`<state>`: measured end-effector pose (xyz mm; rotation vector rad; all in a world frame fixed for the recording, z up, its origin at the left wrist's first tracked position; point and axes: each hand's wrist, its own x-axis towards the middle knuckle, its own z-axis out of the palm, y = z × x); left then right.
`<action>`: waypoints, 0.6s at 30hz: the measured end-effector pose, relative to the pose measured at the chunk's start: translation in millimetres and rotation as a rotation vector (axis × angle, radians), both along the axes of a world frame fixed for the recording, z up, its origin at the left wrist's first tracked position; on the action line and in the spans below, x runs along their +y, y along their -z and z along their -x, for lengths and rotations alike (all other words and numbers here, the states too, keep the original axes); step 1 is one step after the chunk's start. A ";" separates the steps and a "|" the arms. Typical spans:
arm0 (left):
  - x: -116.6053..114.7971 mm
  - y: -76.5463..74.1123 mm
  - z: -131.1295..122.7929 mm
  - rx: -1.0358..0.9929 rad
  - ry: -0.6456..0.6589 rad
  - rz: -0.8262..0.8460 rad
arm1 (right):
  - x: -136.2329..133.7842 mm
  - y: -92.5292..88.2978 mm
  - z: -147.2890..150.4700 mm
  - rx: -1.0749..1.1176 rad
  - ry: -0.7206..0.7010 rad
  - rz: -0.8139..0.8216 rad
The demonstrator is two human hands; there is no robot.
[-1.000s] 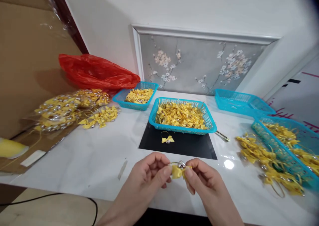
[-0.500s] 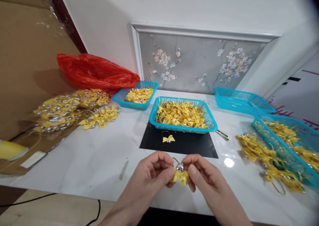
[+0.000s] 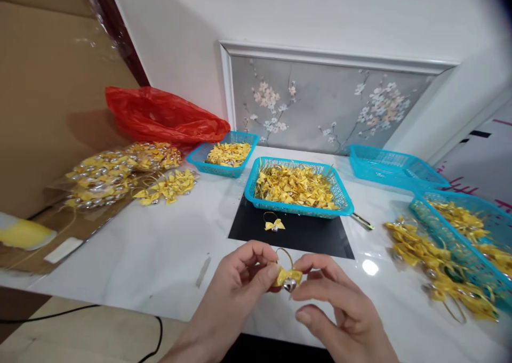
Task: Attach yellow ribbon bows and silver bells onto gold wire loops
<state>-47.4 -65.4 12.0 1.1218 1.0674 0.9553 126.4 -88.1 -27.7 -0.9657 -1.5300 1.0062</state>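
Note:
Over the table's front edge, my left hand (image 3: 243, 277) pinches a yellow ribbon bow (image 3: 296, 275) by its left side between thumb and fingers. A silver heart-shaped bell (image 3: 289, 284) sits at the bow's middle, facing me, and a thin gold loop rises above it. My right hand (image 3: 344, 301) is beside the bow's right side, fingertips at the ribbon and bell, thumb spread away below. Beyond my hands, a single finished-looking bow (image 3: 274, 225) with its loop lies on a black mat (image 3: 316, 240). A blue basket (image 3: 300, 209) heaped with similar bows stands on the mat's back part.
Bagged bows (image 3: 102, 174) and a loose bunch (image 3: 168, 187) lie at left, near a red plastic bag (image 3: 168, 115). A smaller blue basket (image 3: 218, 169) stands behind. At right are more baskets (image 3: 400, 166), a bow pile (image 3: 424, 251) and a slim metal tool (image 3: 363, 222).
The bow has turned so its ribbon is above the bell, which was above it before. My right thumb has come away from the bow and dropped lower. The view has shifted slightly.

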 end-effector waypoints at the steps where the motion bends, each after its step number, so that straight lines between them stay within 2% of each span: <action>1: -0.2 -0.5 0.4 0.004 -0.006 -0.005 | -1.0 -0.1 -1.3 0.010 0.041 -0.004; 5: -1.7 -1.8 1.5 0.063 -0.033 -0.049 | -2.3 -6.7 -0.3 0.091 0.182 0.115; 9: -3.2 0.9 1.7 0.099 -0.001 -0.087 | -1.4 -16.2 9.4 0.127 0.107 0.270; 11: -4.8 3.8 0.7 0.063 0.011 -0.080 | -1.5 -18.4 13.7 0.111 0.091 0.266; 15: -10.2 10.6 -3.7 -0.119 0.032 -0.017 | -3.1 -17.7 16.4 0.047 0.146 0.193; 18: -12.7 13.2 -6.5 -0.145 0.030 0.029 | -4.1 -16.5 16.0 0.042 0.159 0.200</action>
